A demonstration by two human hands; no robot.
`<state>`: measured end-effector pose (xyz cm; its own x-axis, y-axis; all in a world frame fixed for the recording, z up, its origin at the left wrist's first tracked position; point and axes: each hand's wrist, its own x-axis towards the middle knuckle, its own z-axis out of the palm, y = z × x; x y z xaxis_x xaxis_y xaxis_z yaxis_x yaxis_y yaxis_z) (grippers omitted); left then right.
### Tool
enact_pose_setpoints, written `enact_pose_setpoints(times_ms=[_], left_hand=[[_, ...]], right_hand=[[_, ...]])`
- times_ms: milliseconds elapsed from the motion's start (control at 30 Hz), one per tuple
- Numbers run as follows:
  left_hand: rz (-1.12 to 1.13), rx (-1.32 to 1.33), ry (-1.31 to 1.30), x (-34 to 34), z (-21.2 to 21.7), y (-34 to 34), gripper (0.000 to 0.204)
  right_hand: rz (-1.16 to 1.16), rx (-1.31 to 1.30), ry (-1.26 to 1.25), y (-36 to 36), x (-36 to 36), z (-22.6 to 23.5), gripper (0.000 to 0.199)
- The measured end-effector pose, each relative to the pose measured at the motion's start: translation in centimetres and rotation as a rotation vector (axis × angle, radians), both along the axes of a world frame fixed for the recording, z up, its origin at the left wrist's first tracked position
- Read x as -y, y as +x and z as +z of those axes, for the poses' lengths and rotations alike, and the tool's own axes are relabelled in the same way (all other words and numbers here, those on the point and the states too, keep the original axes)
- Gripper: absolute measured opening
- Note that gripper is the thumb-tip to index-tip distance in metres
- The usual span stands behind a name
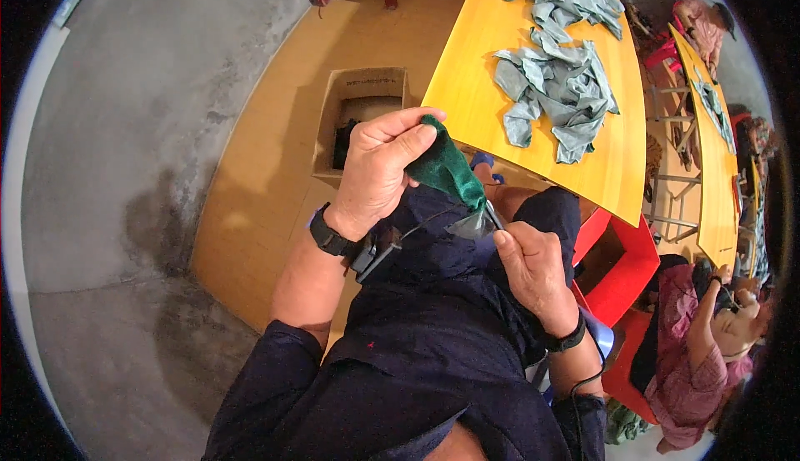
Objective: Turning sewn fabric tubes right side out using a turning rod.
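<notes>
green cloth partly hidden by hands

Left hand raised, fingers curled shut; right hand lower, fingers pinched.

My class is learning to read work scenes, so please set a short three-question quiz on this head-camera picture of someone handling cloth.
1. True or false: the left hand grips the top of the dark green cloth piece.
2. Where does the pile of grey-green cloth pieces lie? A) in the cardboard box B) on the yellow table C) on the floor
3. Fill in: the right hand pinches the cloth's ____ end.

Key: 1 true; 2 B; 3 lower.
</notes>
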<state>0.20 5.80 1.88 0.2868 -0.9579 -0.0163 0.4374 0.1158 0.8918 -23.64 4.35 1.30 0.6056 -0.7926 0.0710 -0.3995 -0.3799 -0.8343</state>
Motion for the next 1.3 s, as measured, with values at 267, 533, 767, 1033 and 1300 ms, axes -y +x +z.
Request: enact_pose_setpoints(times_ms=[267, 533, 767, 1033, 1300], left_hand=[[-0.071, -0.042, 0.005, -0.1, -0.6, -0.1, 0.018], [-0.077, 0.071, 0.009, 0.3, -1.0, 1.1, 0.019], [-0.102, -0.019, -0.015, 0.9, -0.4, 1.0, 0.02], [-0.068, 0.092, 0.036, 1.6, -1.0, 0.7, 0.02], [-0.157, 0.132, 0.095, 1.8, -0.8, 1.3, 0.018]], right_hand=[[0.036, 0.046, 0.012, -0.1, 0.7, 0.0, 0.03], [0.073, 0.287, 0.785, 0.4, 0.7, -1.0, 0.036], [0.094, 0.136, 0.312, -0.1, 2.0, -0.3, 0.031], [0.023, 0.032, 0.109, -0.6, 2.1, -0.3, 0.027], [0.067, 0.064, 0.168, -0.7, 3.7, -1.1, 0.031]])
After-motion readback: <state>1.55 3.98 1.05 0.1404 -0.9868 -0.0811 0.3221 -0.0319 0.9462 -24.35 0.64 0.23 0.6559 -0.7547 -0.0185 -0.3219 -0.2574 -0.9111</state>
